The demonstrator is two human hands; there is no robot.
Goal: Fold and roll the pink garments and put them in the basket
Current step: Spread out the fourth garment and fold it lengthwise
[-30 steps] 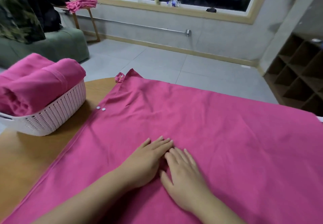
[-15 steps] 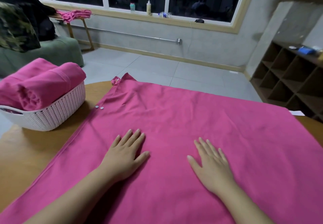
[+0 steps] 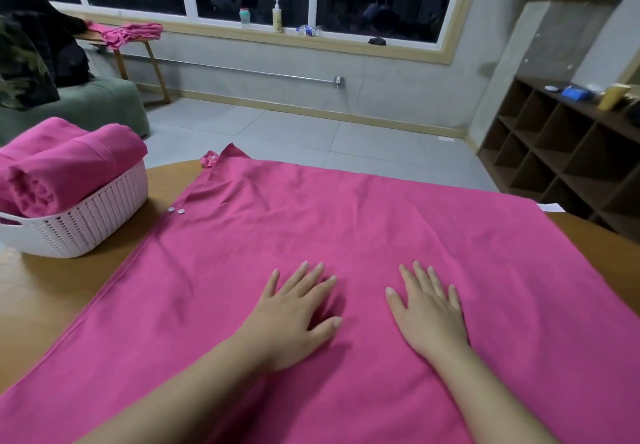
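Pink cloth (image 3: 346,236) lies spread across the tabletop (image 3: 52,288) — both hands, left (image 3: 294,319) and right (image 3: 429,312), press flat on it with fingers straight, grasping nothing. Smoothing looks to be the step; folding comes next, then rolling for the basket (image 3: 86,222) at left.

— How much of the pink cloth (image 3: 363,270) shows?
— Its near end and right side run off the frame; it hides most of the surface (image 3: 45,291) beneath.
— And the basket (image 3: 86,225) left of the cloth?
— Its left part is cut off, and its inside is hidden under the rolls (image 3: 65,166).
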